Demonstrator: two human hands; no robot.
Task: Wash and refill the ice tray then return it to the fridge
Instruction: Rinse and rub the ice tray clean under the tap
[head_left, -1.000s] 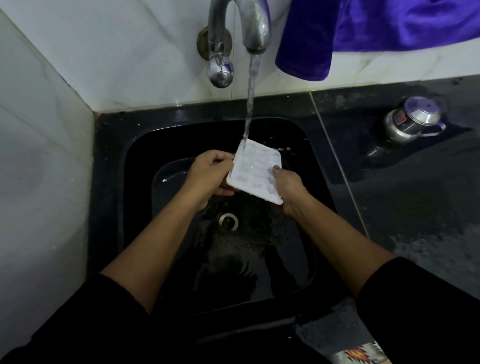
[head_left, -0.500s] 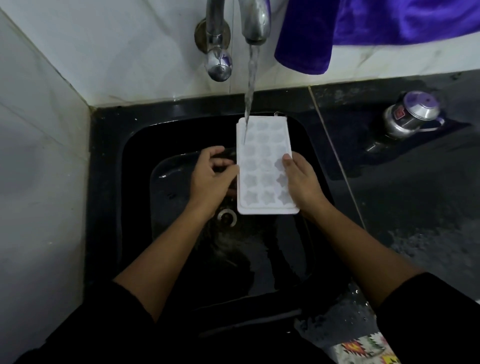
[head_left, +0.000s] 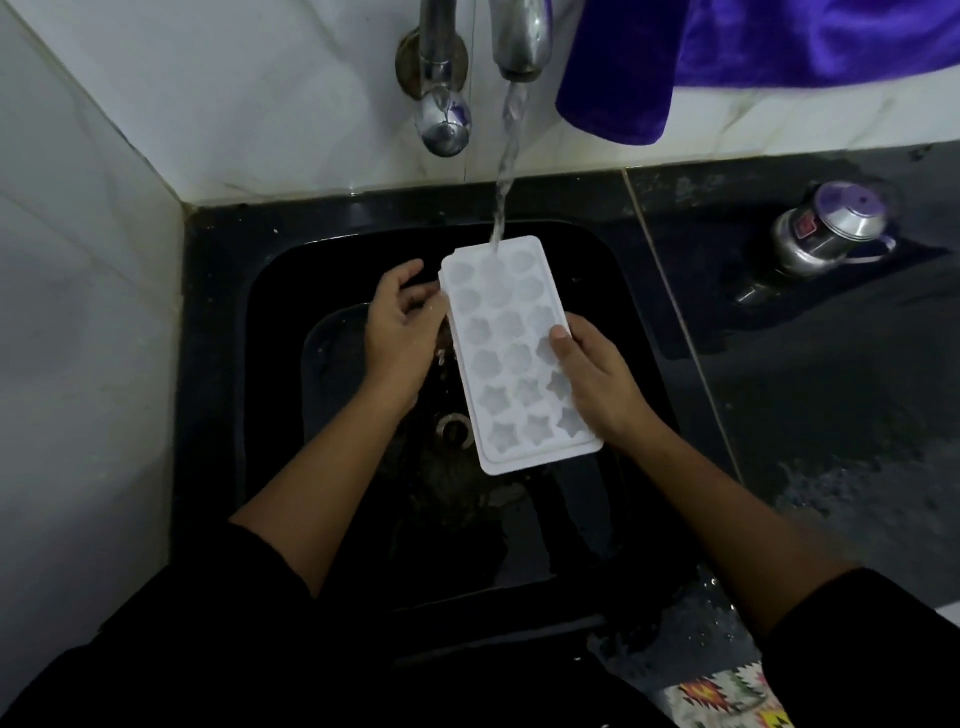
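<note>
A white ice tray (head_left: 511, 358) with star-shaped cups faces up over the black sink (head_left: 218, 364). Water from the tap (head_left: 519, 41) lands in a cup at the tray's far end. My right hand (head_left: 597, 384) grips the tray's right edge, thumb lying across the cups. My left hand (head_left: 402, 327) is at the tray's left edge with fingers loosely curled; its fingertips meet the rim, and whether they hold it is unclear.
A steel flask (head_left: 826, 234) with a purple lid stands on the wet dark counter (head_left: 831, 415) to the right. A purple cloth (head_left: 727, 52) hangs on the wall behind the tap. The drain (head_left: 454, 426) shows below the tray. White tiled walls close the left and back.
The tray was turned from underside up to cups up, then swung lengthwise under the water stream. My left hand has loosened from its earlier grip on the left edge.
</note>
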